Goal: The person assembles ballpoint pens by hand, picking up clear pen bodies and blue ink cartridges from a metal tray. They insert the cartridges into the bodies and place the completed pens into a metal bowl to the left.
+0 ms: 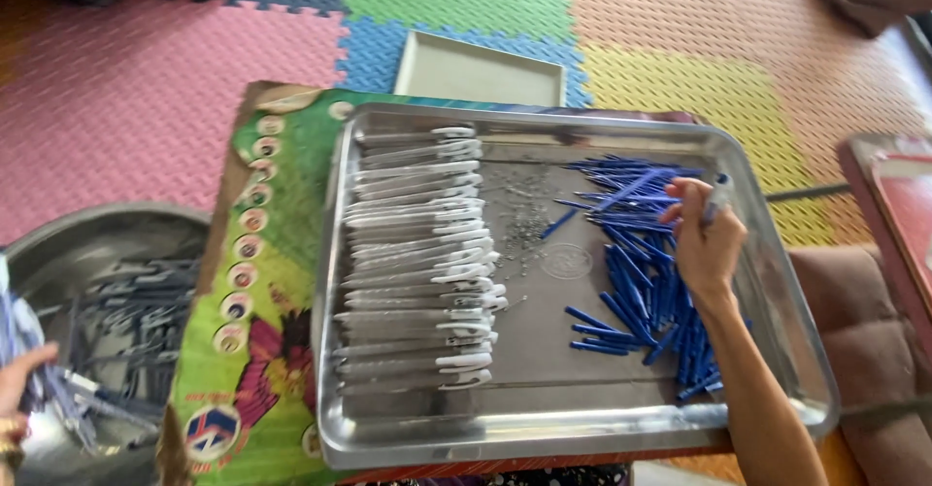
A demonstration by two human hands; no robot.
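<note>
The right hand [707, 238] is over the pile of blue pen parts [646, 272] at the right of the steel tray [777, 253], fingers [691, 195] closed on one pen piece [718, 193], long axis near upright. The left hand [19, 379], far left beside the round basin [107, 243], grips a bundle of pens [24, 335].
</note>
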